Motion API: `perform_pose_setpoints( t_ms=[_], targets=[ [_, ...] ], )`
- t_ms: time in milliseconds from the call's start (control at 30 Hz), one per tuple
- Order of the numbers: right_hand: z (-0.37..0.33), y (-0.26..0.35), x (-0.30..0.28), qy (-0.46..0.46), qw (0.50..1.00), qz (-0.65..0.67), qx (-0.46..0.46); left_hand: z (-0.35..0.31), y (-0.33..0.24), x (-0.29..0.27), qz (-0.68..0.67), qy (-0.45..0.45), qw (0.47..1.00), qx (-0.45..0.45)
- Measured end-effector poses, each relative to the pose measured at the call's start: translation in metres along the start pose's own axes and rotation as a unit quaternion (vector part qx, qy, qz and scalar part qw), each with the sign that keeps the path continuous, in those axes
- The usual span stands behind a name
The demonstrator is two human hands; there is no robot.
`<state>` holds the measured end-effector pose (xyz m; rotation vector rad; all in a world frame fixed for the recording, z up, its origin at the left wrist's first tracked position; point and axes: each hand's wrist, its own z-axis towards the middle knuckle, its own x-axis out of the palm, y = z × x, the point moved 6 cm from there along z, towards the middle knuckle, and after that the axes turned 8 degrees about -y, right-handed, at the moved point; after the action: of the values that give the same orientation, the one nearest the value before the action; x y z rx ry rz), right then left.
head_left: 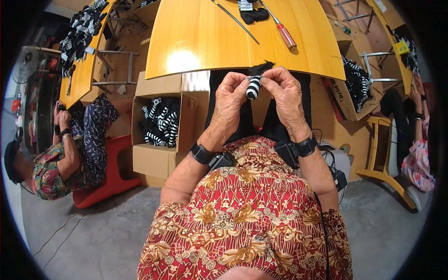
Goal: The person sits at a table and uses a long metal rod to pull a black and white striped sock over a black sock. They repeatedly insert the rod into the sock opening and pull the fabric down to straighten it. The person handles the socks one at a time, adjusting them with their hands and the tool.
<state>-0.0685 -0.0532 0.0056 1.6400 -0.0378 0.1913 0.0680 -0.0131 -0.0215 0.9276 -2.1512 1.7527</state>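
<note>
Pinching the striped sock (253, 88) between thumbs and fingertips of left hand (230, 92) and right hand (286, 92), close to the near edge of the desk (200, 35). Gripping from both sides, probably to keep the middle taut. Pointing striped end toward the patterned shirt (242, 200), black fluffy end away; running lengthwise fore-and-aft, leaning slightly right at the far end.

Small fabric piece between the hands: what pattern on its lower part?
Black and white stripes on the small fabric piece, in the head view.
</note>
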Motion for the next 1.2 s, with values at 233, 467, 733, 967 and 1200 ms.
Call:
perform_pose_setpoints(
  t_ms=[233,467,733,967,1200],
  targets=[
    [0.002,-0.011,-0.001,0.006,0.998,0.060,0.026,0.006,0.010,0.003,-0.144,0.078,0.982,-0.090],
    [-0.001,-0.026,0.003,0.065,0.971,0.193,0.125,-0.001,0.000,0.015,-0.175,0.195,0.958,-0.120],
    [-0.008,-0.013,0.008,0.069,0.978,0.173,0.099,0.005,-0.011,-0.001,0.031,0.062,0.998,0.008],
    [-0.002,-0.001,0.004,0.037,0.998,0.032,-0.030,0.008,-0.005,-0.003,0.001,0.028,0.999,-0.027],
    [0.000,0.000,-0.001,-0.002,0.998,-0.037,-0.043,0.004,0.000,-0.002,0.029,0.014,0.998,-0.061]
  ],
)
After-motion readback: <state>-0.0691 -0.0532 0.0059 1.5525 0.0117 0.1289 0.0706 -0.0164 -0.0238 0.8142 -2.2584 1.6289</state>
